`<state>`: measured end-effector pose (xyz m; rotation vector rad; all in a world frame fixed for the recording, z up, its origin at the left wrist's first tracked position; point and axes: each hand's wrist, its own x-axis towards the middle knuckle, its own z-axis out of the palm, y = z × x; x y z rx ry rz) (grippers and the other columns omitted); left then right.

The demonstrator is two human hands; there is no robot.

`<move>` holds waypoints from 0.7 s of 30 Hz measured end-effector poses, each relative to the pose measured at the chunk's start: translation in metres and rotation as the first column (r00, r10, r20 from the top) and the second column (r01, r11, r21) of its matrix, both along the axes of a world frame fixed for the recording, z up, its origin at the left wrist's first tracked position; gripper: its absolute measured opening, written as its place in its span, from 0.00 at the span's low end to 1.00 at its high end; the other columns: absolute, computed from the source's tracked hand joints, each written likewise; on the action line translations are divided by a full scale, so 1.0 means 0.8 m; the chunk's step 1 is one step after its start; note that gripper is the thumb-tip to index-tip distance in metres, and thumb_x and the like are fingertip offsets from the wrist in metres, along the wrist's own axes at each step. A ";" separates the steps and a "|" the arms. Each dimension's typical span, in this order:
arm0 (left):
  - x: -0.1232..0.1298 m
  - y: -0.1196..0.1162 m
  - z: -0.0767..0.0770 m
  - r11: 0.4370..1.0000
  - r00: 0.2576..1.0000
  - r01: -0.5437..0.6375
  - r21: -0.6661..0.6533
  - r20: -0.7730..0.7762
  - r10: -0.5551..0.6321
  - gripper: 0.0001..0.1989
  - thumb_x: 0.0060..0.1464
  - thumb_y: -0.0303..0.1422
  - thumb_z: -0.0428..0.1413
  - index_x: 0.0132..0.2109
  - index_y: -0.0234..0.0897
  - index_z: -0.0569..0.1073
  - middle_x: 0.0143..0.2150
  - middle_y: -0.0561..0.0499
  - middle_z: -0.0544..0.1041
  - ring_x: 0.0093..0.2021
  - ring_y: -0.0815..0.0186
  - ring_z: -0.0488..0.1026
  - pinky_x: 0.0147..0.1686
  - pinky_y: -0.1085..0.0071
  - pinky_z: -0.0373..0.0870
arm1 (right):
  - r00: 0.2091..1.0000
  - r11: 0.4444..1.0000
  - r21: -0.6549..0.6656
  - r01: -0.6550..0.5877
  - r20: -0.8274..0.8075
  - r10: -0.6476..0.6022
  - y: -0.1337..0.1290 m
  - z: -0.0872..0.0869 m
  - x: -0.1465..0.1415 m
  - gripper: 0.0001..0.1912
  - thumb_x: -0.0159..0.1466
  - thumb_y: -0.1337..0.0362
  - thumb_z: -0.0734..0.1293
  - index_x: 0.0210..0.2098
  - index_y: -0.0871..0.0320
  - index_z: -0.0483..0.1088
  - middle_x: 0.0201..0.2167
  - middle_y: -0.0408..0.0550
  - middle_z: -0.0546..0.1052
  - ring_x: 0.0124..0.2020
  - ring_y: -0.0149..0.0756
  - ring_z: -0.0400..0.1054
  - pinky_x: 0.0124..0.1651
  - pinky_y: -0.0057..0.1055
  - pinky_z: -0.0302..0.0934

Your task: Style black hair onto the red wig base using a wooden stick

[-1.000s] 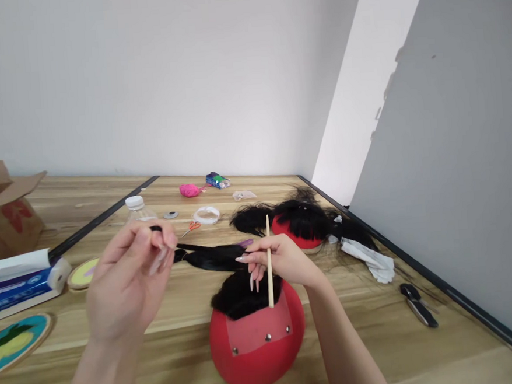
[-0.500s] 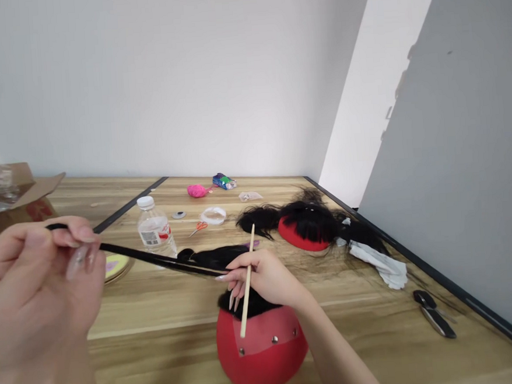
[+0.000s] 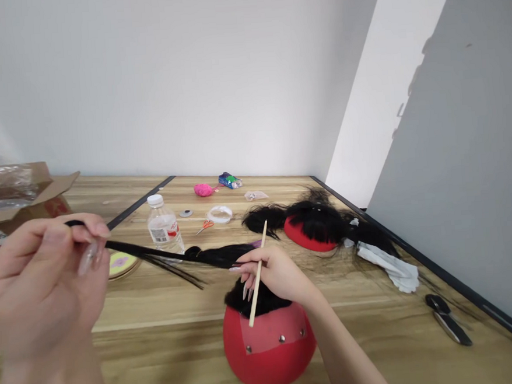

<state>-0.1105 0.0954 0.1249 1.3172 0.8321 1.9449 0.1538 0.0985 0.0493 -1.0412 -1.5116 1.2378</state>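
Note:
My left hand (image 3: 47, 282) is closed in a pinch on a thin lock of black hair (image 3: 132, 248), which stretches right and has loose strands hanging from it. My right hand (image 3: 283, 275) holds a pale wooden stick (image 3: 255, 297), tilted, with its fingertips pinched near the lock's far end; whether they grip the hair is hard to tell. Below that hand stands a red dome-shaped head form (image 3: 272, 366). Short black hair (image 3: 237, 298) covers its back part, and a translucent strip (image 3: 269, 327) is fixed on its near side with metal pins.
Behind are a loose hair bundle (image 3: 220, 255), a water bottle (image 3: 164, 227), orange-handled scissors (image 3: 206, 225) and a tape roll (image 3: 219, 214). A second red form with black hair (image 3: 314, 235) lies right, near a white cloth (image 3: 393, 267) and a black tool (image 3: 449, 322). A cardboard box (image 3: 55, 197) stands left.
Some strands have come away from my right fingertips and now hang below the lock. The whole view has shifted slightly; both hands keep nearly the same pose.

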 end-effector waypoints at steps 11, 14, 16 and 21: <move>0.013 -0.008 0.010 0.996 0.996 -0.070 0.046 -0.060 0.073 0.11 0.59 0.35 0.54 0.27 0.43 0.68 0.35 0.56 0.76 0.45 0.61 0.70 0.25 0.69 0.57 | 0.970 0.973 0.201 0.112 0.189 -0.151 0.001 0.007 0.017 0.11 0.62 0.65 0.65 0.39 0.59 0.78 0.39 0.54 0.80 0.29 0.40 0.76 0.34 0.35 0.71; 0.012 -0.006 0.008 0.996 0.994 -0.082 0.032 -0.069 0.084 0.11 0.58 0.36 0.54 0.27 0.44 0.69 0.37 0.54 0.77 0.49 0.58 0.68 0.25 0.69 0.57 | 0.968 0.973 0.178 0.147 0.177 -0.179 0.001 0.009 0.019 0.12 0.62 0.67 0.64 0.41 0.59 0.77 0.40 0.54 0.80 0.35 0.43 0.78 0.35 0.35 0.72; 0.014 -0.007 0.008 0.997 0.995 -0.071 0.022 -0.073 0.072 0.10 0.58 0.35 0.54 0.28 0.44 0.69 0.38 0.54 0.76 0.52 0.59 0.67 0.26 0.69 0.57 | 0.967 0.974 0.154 0.163 0.171 -0.189 0.001 0.010 0.021 0.13 0.62 0.68 0.64 0.43 0.59 0.77 0.40 0.53 0.81 0.36 0.44 0.78 0.35 0.35 0.72; 0.014 -0.006 0.007 0.998 0.994 -0.058 0.030 -0.093 0.060 0.10 0.59 0.34 0.53 0.28 0.43 0.70 0.37 0.55 0.75 0.48 0.61 0.67 0.25 0.70 0.55 | 0.942 0.963 0.192 0.189 0.242 -0.233 -0.002 0.013 0.023 0.13 0.62 0.64 0.66 0.45 0.58 0.76 0.41 0.54 0.81 0.36 0.45 0.78 0.38 0.37 0.71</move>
